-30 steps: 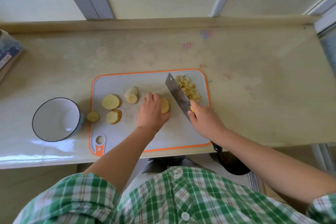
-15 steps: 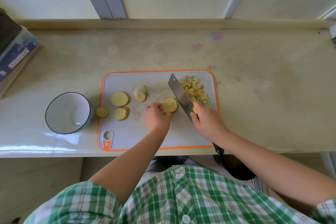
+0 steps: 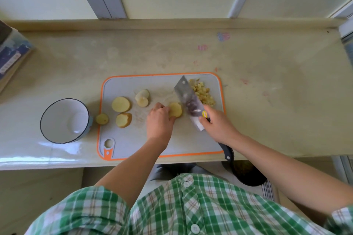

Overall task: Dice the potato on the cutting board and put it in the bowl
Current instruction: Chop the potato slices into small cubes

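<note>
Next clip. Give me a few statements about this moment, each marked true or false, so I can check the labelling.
1. The bowl holds no potato. True.
2. The right hand grips the knife. True.
3. The diced pile lies left of the blade. False: it lies right of it.
4. The left hand is free. False: its fingers hold a potato slice.
5. The bowl stands on the cutting board. False: it stands on the counter, left of the board.

home kitchen, pale stone countertop (image 3: 267, 101), orange-rimmed cutting board (image 3: 131, 147), cleaver (image 3: 188, 101), sliced potato (image 3: 121, 104)
</note>
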The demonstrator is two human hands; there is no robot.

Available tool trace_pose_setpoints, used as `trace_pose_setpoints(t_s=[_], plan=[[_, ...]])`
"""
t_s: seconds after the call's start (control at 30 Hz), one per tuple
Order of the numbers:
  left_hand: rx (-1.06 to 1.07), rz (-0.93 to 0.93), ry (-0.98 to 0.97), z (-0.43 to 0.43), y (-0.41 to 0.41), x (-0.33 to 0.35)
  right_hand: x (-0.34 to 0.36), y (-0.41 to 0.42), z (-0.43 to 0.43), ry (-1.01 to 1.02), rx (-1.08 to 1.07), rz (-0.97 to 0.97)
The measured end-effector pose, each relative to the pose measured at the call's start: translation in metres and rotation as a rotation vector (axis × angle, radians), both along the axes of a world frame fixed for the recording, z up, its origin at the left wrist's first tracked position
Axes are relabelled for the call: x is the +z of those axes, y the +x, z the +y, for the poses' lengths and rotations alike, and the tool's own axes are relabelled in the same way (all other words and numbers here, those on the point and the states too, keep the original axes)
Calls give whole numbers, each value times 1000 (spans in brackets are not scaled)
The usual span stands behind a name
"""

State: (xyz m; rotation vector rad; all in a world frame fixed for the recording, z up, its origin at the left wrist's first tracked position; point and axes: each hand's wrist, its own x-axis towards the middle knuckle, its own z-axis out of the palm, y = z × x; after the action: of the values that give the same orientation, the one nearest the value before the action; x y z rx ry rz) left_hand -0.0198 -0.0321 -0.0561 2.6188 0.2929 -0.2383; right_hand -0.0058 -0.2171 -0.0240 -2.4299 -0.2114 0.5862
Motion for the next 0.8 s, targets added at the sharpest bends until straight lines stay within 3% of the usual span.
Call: trace_pose_setpoints(t_s=[0.1, 0.3, 0.8], plan=[[2, 2, -13, 1, 0, 0, 5, 10, -9, 5, -89, -35], [9, 16, -40, 3, -1, 0, 7, 10, 0, -79, 75, -109], [-146, -48, -20, 2, 8, 0, 21, 1, 22, -221, 244, -119]])
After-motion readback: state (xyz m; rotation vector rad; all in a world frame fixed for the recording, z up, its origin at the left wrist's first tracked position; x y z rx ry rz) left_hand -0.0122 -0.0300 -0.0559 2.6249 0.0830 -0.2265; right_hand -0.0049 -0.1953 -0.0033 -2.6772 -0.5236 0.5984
